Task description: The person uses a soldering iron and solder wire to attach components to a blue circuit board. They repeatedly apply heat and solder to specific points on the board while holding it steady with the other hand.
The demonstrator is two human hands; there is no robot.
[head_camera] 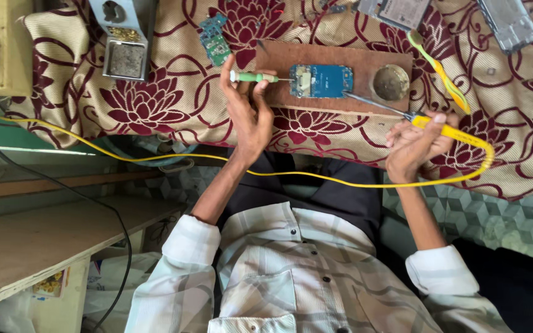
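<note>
A blue circuit board [321, 81] lies on a brown wooden block [334, 98] set on a cloth with dark red flowers [155, 105]. My left hand [248, 111] grips a green-handled thin tool [254, 76] whose tip touches the board's left edge. My right hand [416, 147] holds a yellow soldering iron [448, 131]. Its long metal tip [374, 103] reaches the board's lower right corner. The iron's yellow cable [316, 176] loops below both wrists and runs off to the left.
A round metal tin [390, 82] sits on the block's right end, beside a yellow-green toothbrush [440, 73]. A second green circuit board [215, 40], a metal stand [124, 37] and phone parts [510, 21] lie farther off. A wooden shelf [38, 240] is low left.
</note>
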